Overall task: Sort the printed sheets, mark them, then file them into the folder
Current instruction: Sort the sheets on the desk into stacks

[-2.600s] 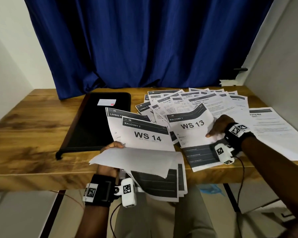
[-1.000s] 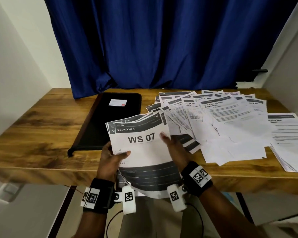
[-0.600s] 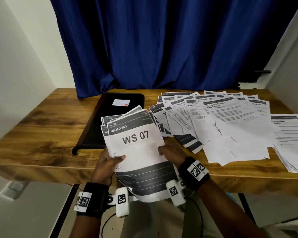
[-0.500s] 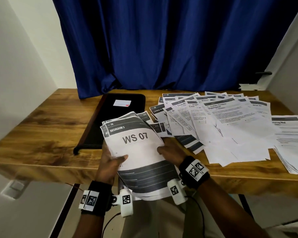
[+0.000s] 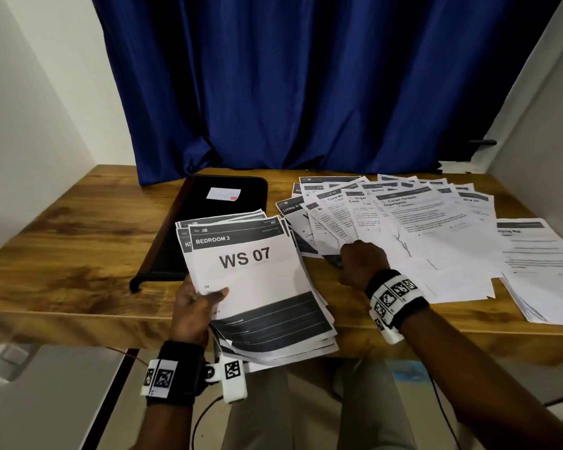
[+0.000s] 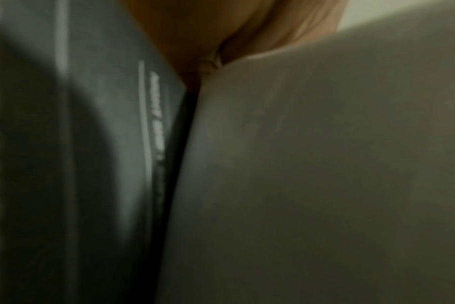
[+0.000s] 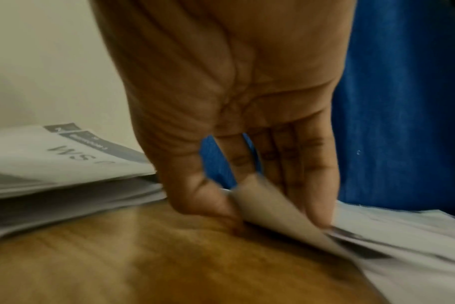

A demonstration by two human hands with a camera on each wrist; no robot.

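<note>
A white top sheet (image 5: 251, 274) is printed with black "WS 07" lettering and dark grey bands. The spread sheets (image 5: 413, 228) are white with dark headers. The folder (image 5: 221, 203) is black, with a white label (image 5: 223, 193) marked red at one corner. The surface (image 5: 72, 241) is brown wood grain; the curtain (image 5: 306, 86) is deep blue.

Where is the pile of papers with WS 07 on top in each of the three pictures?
Head: the WS 07 stack sits low and centre-left, held by the left hand.
Left wrist: only blurred grey sheets fill the picture, very close; I cannot tell which they are, and WS 07 cannot be read.
Right wrist: the stack lies at the left edge, print upside down.
Shared landmark: the wooden table, head and right wrist only.
</note>
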